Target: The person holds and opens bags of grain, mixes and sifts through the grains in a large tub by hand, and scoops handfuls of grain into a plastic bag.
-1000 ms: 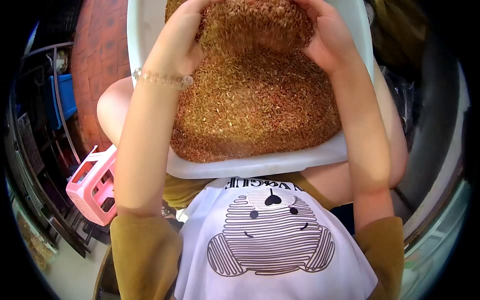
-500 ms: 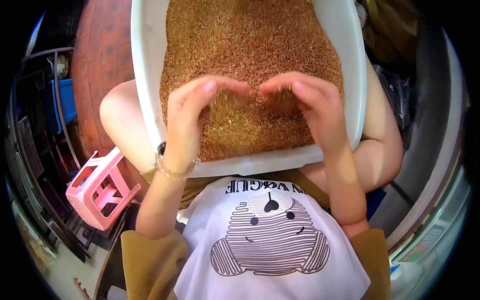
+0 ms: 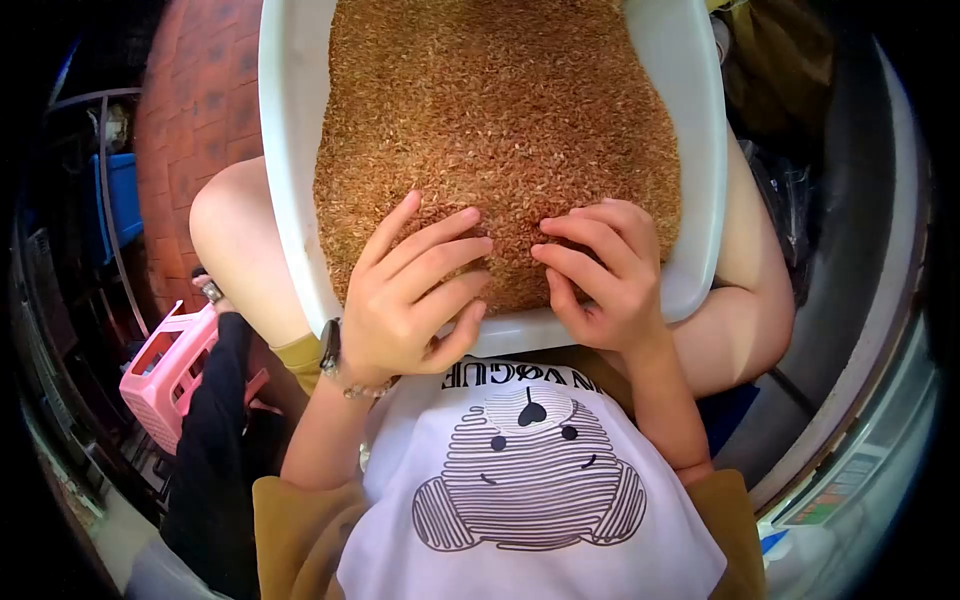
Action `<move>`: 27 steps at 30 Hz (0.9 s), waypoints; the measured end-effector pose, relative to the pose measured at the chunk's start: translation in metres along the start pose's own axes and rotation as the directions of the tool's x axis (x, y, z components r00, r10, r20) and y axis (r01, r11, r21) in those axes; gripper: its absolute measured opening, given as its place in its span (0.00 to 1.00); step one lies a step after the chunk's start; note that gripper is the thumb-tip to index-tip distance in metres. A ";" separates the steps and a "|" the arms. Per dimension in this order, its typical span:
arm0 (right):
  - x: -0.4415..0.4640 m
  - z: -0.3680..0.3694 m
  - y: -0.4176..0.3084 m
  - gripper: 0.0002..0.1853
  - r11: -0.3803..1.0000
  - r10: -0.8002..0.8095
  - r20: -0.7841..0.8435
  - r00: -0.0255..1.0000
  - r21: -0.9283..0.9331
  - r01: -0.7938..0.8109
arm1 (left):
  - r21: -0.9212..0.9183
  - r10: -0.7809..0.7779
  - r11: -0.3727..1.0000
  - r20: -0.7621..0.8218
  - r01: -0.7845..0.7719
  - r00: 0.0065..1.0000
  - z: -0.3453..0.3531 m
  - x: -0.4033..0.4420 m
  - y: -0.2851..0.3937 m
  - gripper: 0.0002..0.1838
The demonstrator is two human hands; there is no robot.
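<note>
Left hand [image 3: 415,290] spread, right hand [image 3: 615,275] more curled, both over grain [image 3: 500,110].

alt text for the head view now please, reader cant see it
A person's loosely curled left hand and right hand are at the near end of reddish-brown grain in a white tub. A pink stool is at the left.

Left hand [image 3: 415,290], right hand [image 3: 610,275] curved over brown grain [image 3: 500,120] in white tub [image 3: 700,150], perhaps touching grain.
</note>
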State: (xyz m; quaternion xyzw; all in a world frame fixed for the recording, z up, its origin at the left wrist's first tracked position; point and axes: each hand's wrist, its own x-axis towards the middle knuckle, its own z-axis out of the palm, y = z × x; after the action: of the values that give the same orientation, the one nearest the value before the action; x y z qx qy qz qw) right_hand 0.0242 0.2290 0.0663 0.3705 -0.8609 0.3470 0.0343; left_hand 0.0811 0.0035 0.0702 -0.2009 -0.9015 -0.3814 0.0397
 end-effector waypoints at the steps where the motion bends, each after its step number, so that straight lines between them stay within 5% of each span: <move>1: -0.002 0.000 0.001 0.10 1.000 -0.006 -0.005 1.000 -0.026 0.006 | 0.009 0.002 1.000 -0.001 -0.002 1.000 0.000 -0.001 0.001 0.08; 4: -0.007 -0.006 -0.003 0.11 0.994 0.006 -0.029 1.000 -0.108 -0.009 | 0.021 0.002 1.000 0.030 -0.002 1.000 -0.006 -0.007 0.002 0.07; 7: -0.006 -0.014 0.003 0.10 0.979 0.055 -0.105 0.993 -0.191 -0.075 | -0.027 -0.099 0.995 -0.118 0.097 0.988 -0.018 -0.004 -0.004 0.08; 9: 0.003 -0.020 0.016 0.09 0.968 0.106 -0.172 0.979 -0.206 -0.141 | -0.151 -0.220 0.971 -0.269 0.184 0.938 -0.022 0.002 -0.021 0.11; 12: 0.033 -0.022 0.057 0.09 0.964 0.217 -0.276 0.936 -0.088 -0.249 | -0.424 -0.537 0.803 -0.209 0.419 0.818 -0.035 0.036 -0.053 0.14; 14: 0.063 -0.014 0.090 0.10 0.904 0.403 -0.274 0.873 0.268 -0.333 | -0.484 -0.534 0.745 -0.022 0.459 0.845 -0.042 0.069 -0.084 0.21; 16: 0.098 -0.004 0.152 0.16 0.842 0.375 -0.138 0.917 0.463 -0.275 | -0.385 -0.544 0.809 -0.206 0.444 0.814 -0.027 0.107 -0.106 0.22; 17: 0.125 0.017 0.181 0.17 0.839 0.342 -0.096 0.935 0.479 -0.258 | -0.622 -0.468 0.663 0.089 0.416 0.879 -0.014 0.154 -0.141 0.16; 22: 0.167 0.069 0.236 0.17 0.827 0.315 0.113 0.942 0.456 -0.331 | -0.728 -0.413 0.548 0.192 0.412 0.890 0.043 0.186 -0.214 0.20; 27: 0.149 0.084 0.202 0.17 0.657 0.394 0.222 0.892 0.611 -0.442 | -0.420 -0.098 0.903 -0.008 0.085 0.995 0.069 0.181 -0.233 0.20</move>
State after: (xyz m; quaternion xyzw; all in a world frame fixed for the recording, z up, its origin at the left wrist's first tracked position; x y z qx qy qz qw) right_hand -0.2010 0.1831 -0.0657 0.1631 -0.7497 0.6073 -0.2062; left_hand -0.1702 -0.0342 -0.0944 -0.1566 -0.8063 -0.5704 -0.0091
